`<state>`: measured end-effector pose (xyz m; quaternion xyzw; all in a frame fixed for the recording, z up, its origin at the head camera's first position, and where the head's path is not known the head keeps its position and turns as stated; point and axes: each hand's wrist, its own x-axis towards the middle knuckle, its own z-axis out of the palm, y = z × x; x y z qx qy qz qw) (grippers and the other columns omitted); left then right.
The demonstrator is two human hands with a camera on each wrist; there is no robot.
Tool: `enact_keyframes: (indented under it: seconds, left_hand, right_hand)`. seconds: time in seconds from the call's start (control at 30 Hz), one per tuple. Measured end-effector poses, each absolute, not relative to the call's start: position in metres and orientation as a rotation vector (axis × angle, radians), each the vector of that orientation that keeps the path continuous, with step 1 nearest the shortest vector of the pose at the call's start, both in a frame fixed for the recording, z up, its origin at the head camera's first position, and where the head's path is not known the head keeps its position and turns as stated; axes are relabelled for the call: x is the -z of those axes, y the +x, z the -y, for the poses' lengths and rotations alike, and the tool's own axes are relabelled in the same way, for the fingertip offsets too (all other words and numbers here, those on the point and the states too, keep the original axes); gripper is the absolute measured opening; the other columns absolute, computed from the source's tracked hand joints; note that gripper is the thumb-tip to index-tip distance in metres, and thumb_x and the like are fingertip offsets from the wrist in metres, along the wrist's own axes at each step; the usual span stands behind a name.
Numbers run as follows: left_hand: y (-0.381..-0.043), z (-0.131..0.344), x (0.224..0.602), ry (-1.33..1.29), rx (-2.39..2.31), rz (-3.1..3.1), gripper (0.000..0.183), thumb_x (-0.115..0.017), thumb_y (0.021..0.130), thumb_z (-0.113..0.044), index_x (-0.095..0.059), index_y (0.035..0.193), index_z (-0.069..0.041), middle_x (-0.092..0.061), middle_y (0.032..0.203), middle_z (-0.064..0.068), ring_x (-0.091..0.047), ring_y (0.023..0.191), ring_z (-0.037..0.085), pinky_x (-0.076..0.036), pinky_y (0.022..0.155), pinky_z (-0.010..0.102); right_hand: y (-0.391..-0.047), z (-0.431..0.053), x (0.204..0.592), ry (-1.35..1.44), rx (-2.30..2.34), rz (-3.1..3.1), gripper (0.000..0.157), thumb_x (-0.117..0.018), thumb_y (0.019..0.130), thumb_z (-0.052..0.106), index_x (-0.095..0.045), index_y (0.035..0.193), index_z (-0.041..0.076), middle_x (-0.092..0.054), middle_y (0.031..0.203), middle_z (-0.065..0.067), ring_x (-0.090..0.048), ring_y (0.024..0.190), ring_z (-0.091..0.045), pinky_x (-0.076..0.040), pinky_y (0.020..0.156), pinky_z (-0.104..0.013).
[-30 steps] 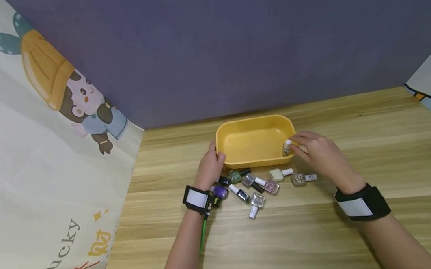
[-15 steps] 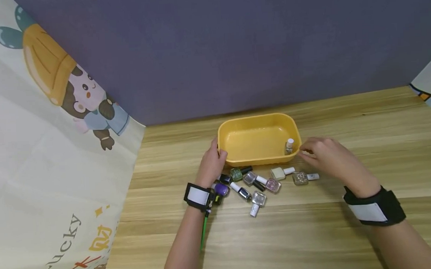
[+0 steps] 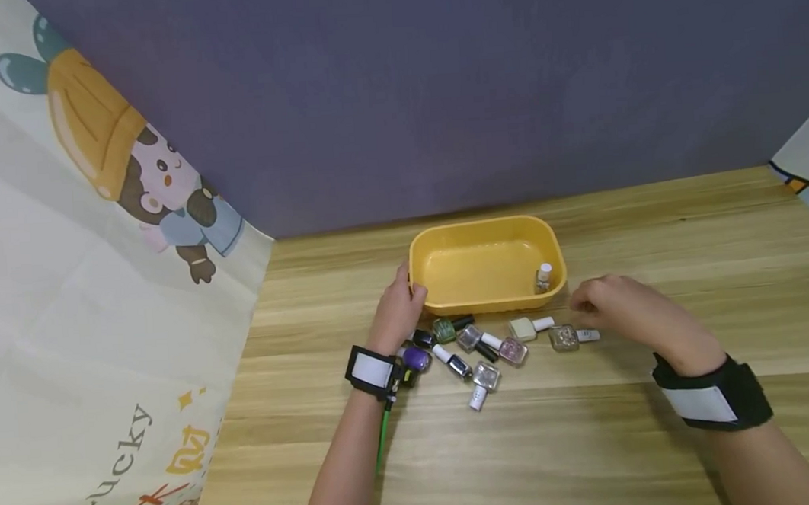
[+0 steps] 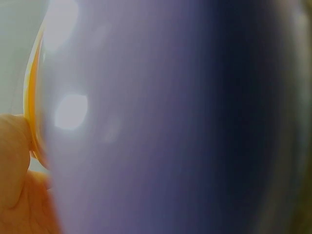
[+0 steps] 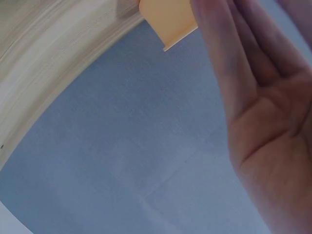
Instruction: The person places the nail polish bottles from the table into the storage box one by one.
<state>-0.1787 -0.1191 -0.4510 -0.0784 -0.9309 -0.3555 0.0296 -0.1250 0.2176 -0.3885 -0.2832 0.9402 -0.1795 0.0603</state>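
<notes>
A yellow plastic basin [image 3: 483, 306] stands on the table, and my left hand [image 3: 395, 314] grips its left end with the thumb over the rim. One clear bottle of nail polish with a white cap [image 3: 544, 274] stands inside, at the right end. My right hand [image 3: 627, 313] is off the basin's right side, fingers loosely bent and holding nothing. Just left of it lies a gold glitter polish bottle [image 3: 563, 339]. A cream bottle [image 3: 521, 328], a pink glitter one [image 3: 513, 350] and a green one [image 3: 444, 329] lie before the basin. A blurred purple bottle [image 4: 146, 117] fills most of the left wrist view.
More polish bottles lie about: a silver glitter one [image 3: 486, 375], a dark one with a white cap [image 3: 458, 365] and a purple one [image 3: 417, 358] by my left wrist. A dark wall [image 3: 472, 96] rises behind the wooden table [image 3: 525, 452]. A printed cloth [image 3: 106, 314] hangs at left.
My right hand has let go of the white-capped bottle inside the basin and moved right and toward me, out past the rim. My left hand keeps its grip on the basin.
</notes>
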Motion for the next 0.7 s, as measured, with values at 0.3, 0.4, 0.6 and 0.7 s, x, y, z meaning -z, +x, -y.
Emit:
enact_keyframes:
  seconds: [0.3, 0.4, 0.6, 0.7]
  left_hand:
    - [-0.182, 0.119, 0.446, -0.264, 1.092, 2.843, 0.056, -0.038, 0.092, -0.028, -0.024, 0.146, -0.019, -0.057, 0.095, 0.005, -0.052, 0.068, 0.017, -0.043, 0.063, 0.032]
    - [-0.182, 0.119, 0.447, -0.260, 1.094, 2.852, 0.056, -0.037, 0.092, -0.028, -0.024, 0.146, -0.018, -0.056, 0.089, 0.004, -0.051, 0.064, 0.016, -0.042, 0.060, 0.031]
    - [-0.179, 0.119, 0.448, -0.243, 1.106, 2.861, 0.056, -0.038, 0.092, -0.029, -0.024, 0.145, -0.019, -0.056, 0.095, 0.003, -0.052, 0.067, 0.016, -0.043, 0.062, 0.031]
    - [-0.179, 0.119, 0.449, -0.248, 1.097, 2.865, 0.056, -0.037, 0.092, -0.029, -0.025, 0.145, -0.019, -0.056, 0.098, 0.004, -0.052, 0.069, 0.017, -0.043, 0.063, 0.031]
  right_hand:
    - [-0.128, -0.220, 0.393, -0.892, 0.509, -2.735, 0.014, -0.072, 0.071, 0.017, -0.059, 0.071, 0.020, -0.050, 0.068, 0.012, -0.040, 0.060, -0.005, -0.037, 0.054, -0.025]
    - [-0.129, -0.221, 0.394, -0.881, 0.524, -2.696, 0.013, -0.071, 0.071, 0.010, -0.062, 0.072, 0.019, -0.054, 0.070, 0.011, -0.043, 0.061, -0.005, -0.040, 0.055, -0.025]
    - [-0.131, -0.224, 0.402, -0.889, 0.520, -2.655, 0.017, -0.067, 0.069, 0.003, -0.063, 0.072, 0.020, -0.054, 0.070, 0.011, -0.043, 0.062, -0.006, -0.039, 0.056, -0.025]
    - [-0.131, -0.224, 0.406, -0.863, 0.505, -2.643, 0.018, -0.068, 0.068, 0.004, -0.062, 0.069, 0.021, -0.052, 0.068, 0.010, -0.042, 0.061, -0.007, -0.038, 0.056, -0.026]
